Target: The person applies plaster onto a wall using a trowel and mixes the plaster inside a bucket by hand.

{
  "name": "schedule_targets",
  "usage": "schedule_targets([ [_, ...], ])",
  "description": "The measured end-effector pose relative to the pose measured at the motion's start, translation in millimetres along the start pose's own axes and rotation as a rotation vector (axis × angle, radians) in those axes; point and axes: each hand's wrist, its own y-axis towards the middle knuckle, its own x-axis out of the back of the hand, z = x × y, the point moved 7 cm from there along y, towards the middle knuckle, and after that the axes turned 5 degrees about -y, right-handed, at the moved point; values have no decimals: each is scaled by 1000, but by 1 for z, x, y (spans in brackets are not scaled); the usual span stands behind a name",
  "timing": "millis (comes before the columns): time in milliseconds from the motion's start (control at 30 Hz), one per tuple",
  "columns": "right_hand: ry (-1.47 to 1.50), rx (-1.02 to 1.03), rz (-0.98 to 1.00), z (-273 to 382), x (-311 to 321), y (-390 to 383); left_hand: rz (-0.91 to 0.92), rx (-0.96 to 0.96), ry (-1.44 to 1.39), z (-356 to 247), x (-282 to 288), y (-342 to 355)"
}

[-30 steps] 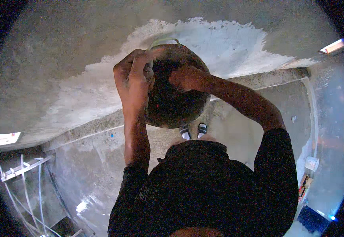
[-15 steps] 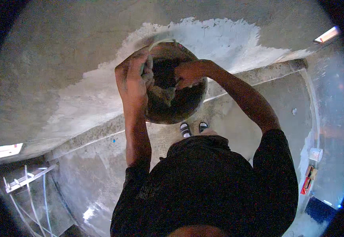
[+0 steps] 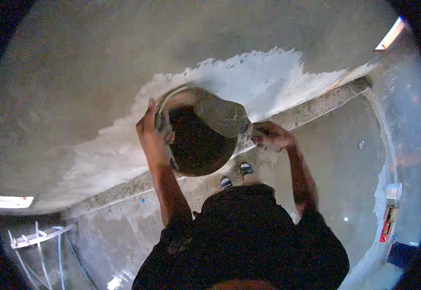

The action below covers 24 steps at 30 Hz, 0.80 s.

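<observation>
Before a grey wall (image 3: pixel 99 72) with a pale patch (image 3: pixel 273 72), a dark bucket (image 3: pixel 198 152) is held up above the floor (image 3: pixel 331 145). The left hand (image 3: pixel 153 142) is curled around its left rim; the right hand (image 3: pixel 274 137), blurred, grips the right end of a rounded grey tool (image 3: pixel 224 116) that overlaps the bucket's opening.

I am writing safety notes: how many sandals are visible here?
2: the left sandal and, slightly farther forward, the right sandal, both just below the dark bucket in the picture.
</observation>
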Motion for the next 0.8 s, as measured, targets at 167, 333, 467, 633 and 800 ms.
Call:
schedule_targets([
  [167,598,-42,-328,-26,31,-32,-76,29,152,17,-16,-5],
  [333,589,-34,-616,-85,75,-20,-110,-157,120,19,-23,-6],
  [467,684,69,-771,-102,99,0,-250,-337,177,23,-14,-8],
  [633,826,216,-825,-107,108,15,-289,-61,25,28,-20,-19],
  [800,741,180,-844,-111,121,24,-339,-80,117,21,-22,-20],
])
